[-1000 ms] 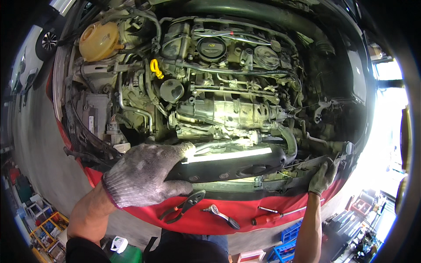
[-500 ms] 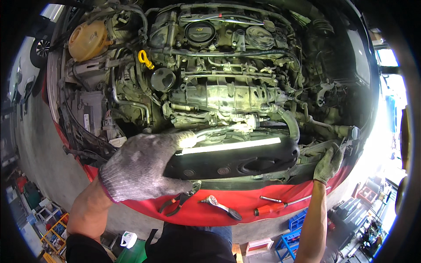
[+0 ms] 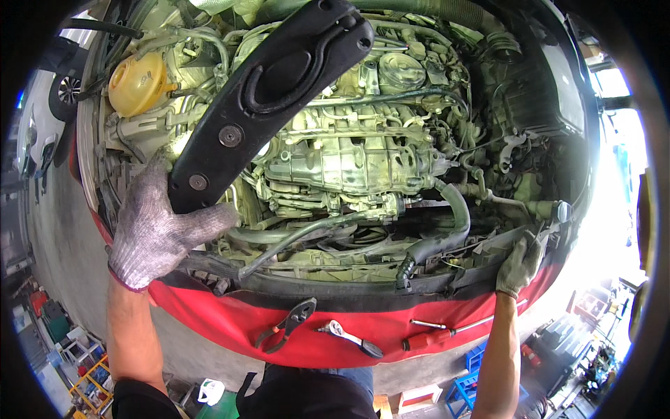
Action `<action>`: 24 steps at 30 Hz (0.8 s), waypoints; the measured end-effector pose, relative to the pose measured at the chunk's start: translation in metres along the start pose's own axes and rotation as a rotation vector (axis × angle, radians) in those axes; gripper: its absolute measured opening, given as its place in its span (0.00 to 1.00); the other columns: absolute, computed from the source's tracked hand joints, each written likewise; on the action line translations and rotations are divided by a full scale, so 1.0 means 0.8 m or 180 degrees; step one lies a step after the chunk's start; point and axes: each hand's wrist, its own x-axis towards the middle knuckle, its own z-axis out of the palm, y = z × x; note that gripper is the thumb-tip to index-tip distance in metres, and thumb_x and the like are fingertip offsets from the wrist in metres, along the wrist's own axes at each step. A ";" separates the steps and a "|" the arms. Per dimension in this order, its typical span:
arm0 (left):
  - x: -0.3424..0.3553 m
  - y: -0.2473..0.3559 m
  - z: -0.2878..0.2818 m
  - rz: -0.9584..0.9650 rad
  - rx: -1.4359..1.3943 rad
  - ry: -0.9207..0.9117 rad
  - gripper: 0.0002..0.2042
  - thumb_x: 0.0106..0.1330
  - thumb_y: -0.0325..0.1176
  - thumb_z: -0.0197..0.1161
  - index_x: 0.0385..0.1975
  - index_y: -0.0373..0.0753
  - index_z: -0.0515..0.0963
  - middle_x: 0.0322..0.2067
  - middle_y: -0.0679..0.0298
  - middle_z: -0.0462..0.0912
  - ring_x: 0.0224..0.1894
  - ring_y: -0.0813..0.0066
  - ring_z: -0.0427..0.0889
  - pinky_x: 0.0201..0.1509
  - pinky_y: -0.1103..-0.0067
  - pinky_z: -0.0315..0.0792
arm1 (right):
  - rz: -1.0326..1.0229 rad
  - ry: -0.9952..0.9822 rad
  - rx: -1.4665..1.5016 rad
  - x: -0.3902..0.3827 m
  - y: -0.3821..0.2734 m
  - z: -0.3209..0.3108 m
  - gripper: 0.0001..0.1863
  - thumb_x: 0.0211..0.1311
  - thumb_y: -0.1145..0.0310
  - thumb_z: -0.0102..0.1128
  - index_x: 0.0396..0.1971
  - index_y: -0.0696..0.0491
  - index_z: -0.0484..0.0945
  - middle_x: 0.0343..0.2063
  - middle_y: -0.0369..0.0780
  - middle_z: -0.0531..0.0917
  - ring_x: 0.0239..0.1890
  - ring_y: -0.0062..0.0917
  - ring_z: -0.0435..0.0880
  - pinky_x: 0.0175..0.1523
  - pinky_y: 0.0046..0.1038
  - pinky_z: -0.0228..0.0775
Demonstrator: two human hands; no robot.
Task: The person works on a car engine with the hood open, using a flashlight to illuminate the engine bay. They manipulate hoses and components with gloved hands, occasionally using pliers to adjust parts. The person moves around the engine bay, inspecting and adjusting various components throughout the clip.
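My left hand (image 3: 153, 227), in a grey knitted glove, grips the lower end of a long black work light (image 3: 255, 105). The light slants up to the right over the engine's left part, its back with two round metal discs and a folded hook toward me. A glow shows beside the hand. My right hand (image 3: 521, 265), also gloved, rests at the front right edge of the engine bay, fingers extended and partly hidden. Below the light lies the bare engine (image 3: 349, 160), with a thick black hose (image 3: 457, 216) curving down at its front.
A red cover (image 3: 279, 335) drapes the front edge, bearing pliers (image 3: 293, 322), a ratchet (image 3: 351, 340), a small metal extension (image 3: 427, 324) and a red-handled screwdriver (image 3: 429, 339). A yellowish coolant tank (image 3: 138, 84) stands at the far left. A blue stand (image 3: 464, 391) is on the floor.
My left hand has moved left and swung the work light up from level at the front to slanting over the engine. The lit strip has turned away. My right hand stays in place.
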 end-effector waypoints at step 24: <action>0.025 0.035 0.013 0.0001 0.0091 -0.0133 0.25 0.42 0.44 0.82 0.32 0.33 0.77 0.24 0.60 0.83 0.24 0.67 0.82 0.34 0.68 0.76 | -0.0034 0.0017 0.0100 0.000 -0.025 -0.005 0.09 0.65 0.74 0.57 0.43 0.58 0.80 0.38 0.42 0.80 0.42 0.31 0.79 0.53 0.31 0.70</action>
